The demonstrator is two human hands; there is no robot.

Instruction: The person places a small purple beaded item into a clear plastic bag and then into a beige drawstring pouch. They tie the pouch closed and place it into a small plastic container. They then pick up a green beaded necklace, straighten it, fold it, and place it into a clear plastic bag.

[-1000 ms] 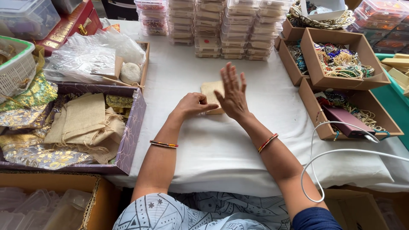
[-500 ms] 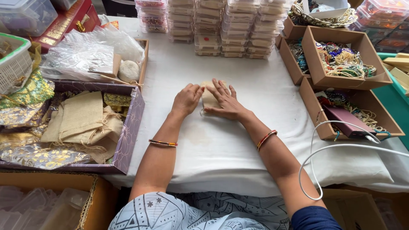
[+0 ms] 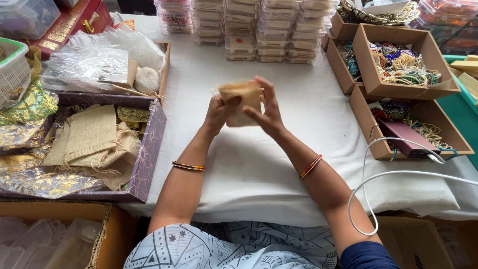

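Both my hands hold a small beige burlap pouch (image 3: 242,95) lifted above the white tablecloth (image 3: 279,164) at the table's middle. My left hand (image 3: 217,112) grips its left side and my right hand (image 3: 267,108) grips its right side with fingers spread along the edge. Each wrist wears thin red and gold bangles. A purple box (image 3: 145,164) at my left holds several more burlap pouches (image 3: 92,142) and gold patterned fabric.
Stacks of clear plastic cases (image 3: 259,30) line the far edge. Brown cardboard boxes (image 3: 398,89) of beaded jewellery stand at the right, with a maroon case (image 3: 406,139) and a white cable (image 3: 398,174). Clear plastic bags (image 3: 94,60) and a white basket (image 3: 12,69) lie at the left.
The pouch lay flat on the cloth under my pressing hands; now both hands have lifted it off the table and hold it upright.
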